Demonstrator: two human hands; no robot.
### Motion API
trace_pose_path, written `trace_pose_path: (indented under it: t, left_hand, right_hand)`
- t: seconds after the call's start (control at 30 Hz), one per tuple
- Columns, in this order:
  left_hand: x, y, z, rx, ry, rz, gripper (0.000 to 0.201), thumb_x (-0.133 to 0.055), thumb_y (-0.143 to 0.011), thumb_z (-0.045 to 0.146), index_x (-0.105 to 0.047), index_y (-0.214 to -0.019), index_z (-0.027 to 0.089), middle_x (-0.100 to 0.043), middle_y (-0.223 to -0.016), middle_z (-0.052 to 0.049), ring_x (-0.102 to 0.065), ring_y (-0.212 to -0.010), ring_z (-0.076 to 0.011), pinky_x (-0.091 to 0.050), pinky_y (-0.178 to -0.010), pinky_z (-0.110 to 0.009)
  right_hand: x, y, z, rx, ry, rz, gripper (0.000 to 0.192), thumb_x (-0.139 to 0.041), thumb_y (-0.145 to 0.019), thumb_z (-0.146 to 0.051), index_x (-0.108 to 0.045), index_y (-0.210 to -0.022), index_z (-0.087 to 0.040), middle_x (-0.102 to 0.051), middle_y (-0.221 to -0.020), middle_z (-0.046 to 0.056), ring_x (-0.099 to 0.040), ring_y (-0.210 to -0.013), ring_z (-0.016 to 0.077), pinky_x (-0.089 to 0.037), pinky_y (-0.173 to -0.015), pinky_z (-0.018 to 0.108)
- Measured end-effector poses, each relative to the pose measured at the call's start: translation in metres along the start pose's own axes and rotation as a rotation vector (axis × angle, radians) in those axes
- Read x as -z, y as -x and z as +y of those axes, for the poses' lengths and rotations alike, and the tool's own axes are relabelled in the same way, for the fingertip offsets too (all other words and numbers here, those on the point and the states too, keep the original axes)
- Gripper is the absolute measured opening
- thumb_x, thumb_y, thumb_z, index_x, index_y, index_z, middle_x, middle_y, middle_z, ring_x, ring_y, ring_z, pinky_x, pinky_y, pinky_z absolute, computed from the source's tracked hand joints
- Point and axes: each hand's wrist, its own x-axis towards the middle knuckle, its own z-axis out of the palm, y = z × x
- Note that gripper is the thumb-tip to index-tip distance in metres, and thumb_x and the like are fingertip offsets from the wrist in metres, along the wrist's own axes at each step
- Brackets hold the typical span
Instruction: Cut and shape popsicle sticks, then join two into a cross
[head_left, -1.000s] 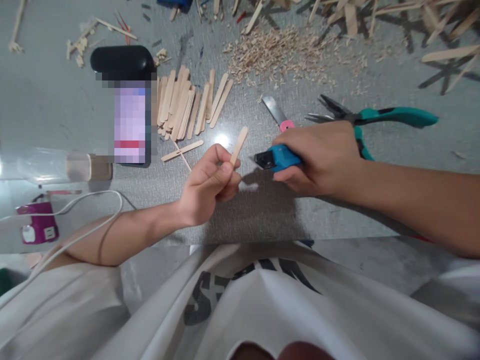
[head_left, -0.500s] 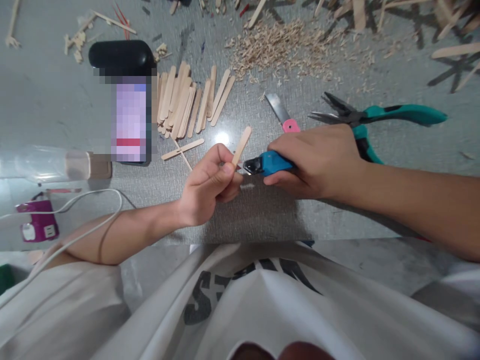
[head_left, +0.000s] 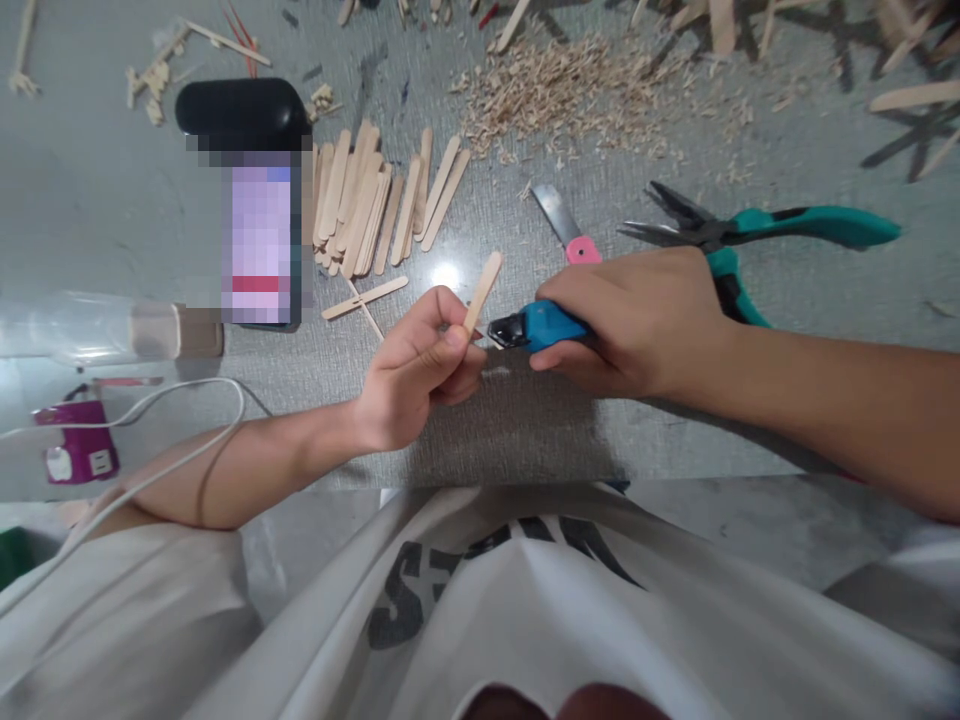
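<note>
Pinched between thumb and fingers of my left hand (head_left: 420, 365) is a wooden craft stick (head_left: 484, 288), its rounded end pointing up and slightly right. My right hand (head_left: 637, 320) is wrapped round a blue utility knife (head_left: 551, 326) with a black front end. The knife's tip points left, close by the stick's lower end and my left fingertips; whether it touches the wood I cannot tell. A pile of craft sticks (head_left: 364, 210) lies beyond my left hand, and two crossed sticks (head_left: 367, 298) rest just in front of it.
Beyond my right hand are a pink-handled blade (head_left: 559, 220) and teal-handled pliers (head_left: 817, 225). Wood shavings (head_left: 555, 95) are heaped farther back. On the left are a phone (head_left: 259, 240), a black case (head_left: 240, 112), a clear bottle (head_left: 90, 325), a purple adapter (head_left: 75, 442) and a white cable (head_left: 176, 385).
Hardly anything differs. Both hands keep their grips and places, with my right hand and the knife shifted very slightly to the right.
</note>
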Motion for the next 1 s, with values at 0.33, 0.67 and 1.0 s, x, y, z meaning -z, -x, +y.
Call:
trace_pose_path:
  t: [0.33, 0.67, 1.0]
  left_hand:
    - [0.0, -0.001, 0.0, -0.019, -0.018, -0.043, 0.037, -0.064, -0.123, 0.053, -0.045, -0.103, 0.028, -0.027, -0.061, 0.017, -0.015, -0.045, -0.0052, -0.029, -0.051, -0.016]
    - [-0.003, 0.0, -0.006, -0.118, -0.056, -0.071, 0.029, -0.056, -0.127, 0.046, -0.043, -0.106, 0.029, -0.031, -0.062, 0.017, -0.016, -0.044, -0.0052, -0.027, -0.051, -0.015]
    - [-0.008, -0.003, -0.009, -0.162, -0.064, 0.054, 0.034, -0.057, -0.127, 0.046, -0.041, -0.102, 0.03, -0.029, -0.06, 0.017, -0.011, -0.045, -0.0061, -0.03, -0.049, -0.015]
  right_hand:
    - [0.002, 0.001, 0.001, 0.014, 0.021, -0.022, 0.12, 0.011, -0.106, -0.098, -0.082, -0.109, -0.022, -0.079, -0.08, 0.012, -0.065, -0.065, 0.027, -0.024, -0.063, 0.039]
    - [-0.003, 0.002, -0.008, -0.007, 0.037, 0.039, 0.115, 0.013, -0.107, -0.096, -0.077, -0.103, -0.024, -0.077, -0.076, 0.01, -0.059, -0.06, 0.0249, -0.016, -0.061, 0.04]
    - [0.0, -0.005, -0.018, -0.093, -0.123, -0.009, 0.094, -0.014, -0.115, -0.093, -0.079, -0.121, -0.026, -0.089, -0.103, 0.013, -0.075, -0.082, 0.0312, -0.027, -0.066, 0.043]
